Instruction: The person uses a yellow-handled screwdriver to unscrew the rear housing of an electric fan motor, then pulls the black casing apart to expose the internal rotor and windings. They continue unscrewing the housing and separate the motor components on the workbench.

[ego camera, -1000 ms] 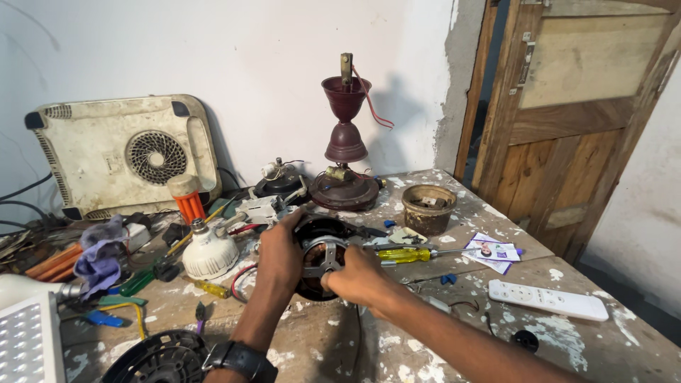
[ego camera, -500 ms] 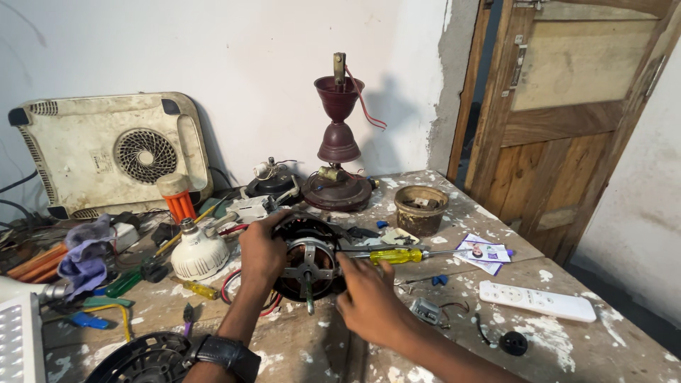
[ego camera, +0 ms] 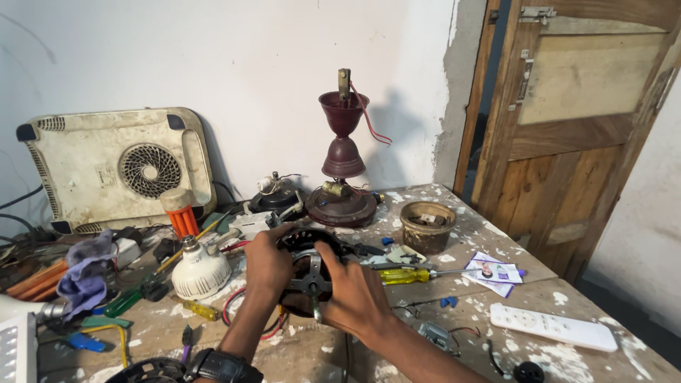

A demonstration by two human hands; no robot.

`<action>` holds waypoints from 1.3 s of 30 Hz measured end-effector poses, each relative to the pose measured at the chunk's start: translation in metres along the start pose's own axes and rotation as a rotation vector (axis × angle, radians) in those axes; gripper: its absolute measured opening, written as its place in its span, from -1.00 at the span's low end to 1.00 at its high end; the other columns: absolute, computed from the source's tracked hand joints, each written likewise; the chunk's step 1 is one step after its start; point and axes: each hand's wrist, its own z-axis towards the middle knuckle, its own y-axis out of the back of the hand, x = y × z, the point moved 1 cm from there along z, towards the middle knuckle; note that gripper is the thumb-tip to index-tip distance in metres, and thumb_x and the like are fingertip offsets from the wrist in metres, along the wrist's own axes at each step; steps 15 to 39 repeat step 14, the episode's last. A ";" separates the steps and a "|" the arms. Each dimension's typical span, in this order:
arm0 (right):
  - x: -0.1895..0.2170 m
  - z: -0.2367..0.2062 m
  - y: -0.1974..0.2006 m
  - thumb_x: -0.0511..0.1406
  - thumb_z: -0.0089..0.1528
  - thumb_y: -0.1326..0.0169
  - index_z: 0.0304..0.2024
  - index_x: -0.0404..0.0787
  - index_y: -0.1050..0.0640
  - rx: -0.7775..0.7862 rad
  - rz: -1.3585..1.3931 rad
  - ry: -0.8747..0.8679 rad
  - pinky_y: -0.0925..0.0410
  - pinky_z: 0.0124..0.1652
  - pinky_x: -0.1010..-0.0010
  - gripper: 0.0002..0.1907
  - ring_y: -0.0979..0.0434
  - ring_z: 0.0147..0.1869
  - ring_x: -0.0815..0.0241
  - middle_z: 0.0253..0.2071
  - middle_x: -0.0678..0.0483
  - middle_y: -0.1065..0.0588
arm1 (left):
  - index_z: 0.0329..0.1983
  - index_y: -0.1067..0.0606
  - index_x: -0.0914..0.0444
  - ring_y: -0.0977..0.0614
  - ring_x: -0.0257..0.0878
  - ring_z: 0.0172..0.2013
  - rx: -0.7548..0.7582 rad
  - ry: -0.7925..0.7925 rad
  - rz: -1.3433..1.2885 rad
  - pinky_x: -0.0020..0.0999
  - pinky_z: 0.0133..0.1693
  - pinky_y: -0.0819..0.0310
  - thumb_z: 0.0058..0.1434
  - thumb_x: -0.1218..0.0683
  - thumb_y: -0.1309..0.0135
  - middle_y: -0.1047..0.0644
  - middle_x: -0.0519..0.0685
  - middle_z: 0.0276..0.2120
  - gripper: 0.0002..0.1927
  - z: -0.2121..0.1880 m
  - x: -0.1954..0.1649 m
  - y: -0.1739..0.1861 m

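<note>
Head view, looking down at a cluttered, paint-spattered wooden bench [ego camera: 298, 347] against a white wall. Two bare hands meet at one round black fan motor [ego camera: 310, 273] lying near the middle of the bench. One left hand [ego camera: 267, 264], with a dark watch on its wrist, curls its grip around the motor's left rim, fingers over the top edge. One right hand [ego camera: 357, 298] closes its grip on the right and lower side, thumb pressed on the metal bracket across the motor's face.

Just right of the motor lies one yellow-handled screwdriver [ego camera: 408, 275], and behind that stands one round brown tin [ego camera: 427, 226] holding small parts. One maroon fan stem with cup covers [ego camera: 343, 152] stands upright on its base at the back, a red wire trailing from its top. One cream appliance with a round vent grille [ego camera: 117, 169] leans against the wall at the left. In front of it stand one orange-and-cream bulb [ego camera: 181, 212] and one white bulb [ego camera: 200, 268]. One purple cloth [ego camera: 85, 273] lies at the far left. One white remote control [ego camera: 553, 327] lies near the bench's right edge, with one small printed card [ego camera: 493, 272] between it and the screwdriver. One weathered wooden door [ego camera: 574, 128] fills the right side.

Compared with half a second ago, the right hand has moved up from the bench below the motor onto its face, and the left hand remains on the left rim
</note>
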 end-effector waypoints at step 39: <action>-0.034 0.025 0.002 0.20 0.28 0.05 0.04 -0.04 -0.53 -0.298 0.079 0.043 -0.46 -0.50 0.14 -0.43 -0.62 -0.57 0.03 -0.65 0.07 -0.55 | 0.23 -0.45 0.27 -0.64 -0.22 0.09 0.339 -0.182 -0.491 -0.35 0.10 -0.52 0.19 0.21 -0.13 -0.62 0.06 0.07 -0.51 0.001 -0.016 0.033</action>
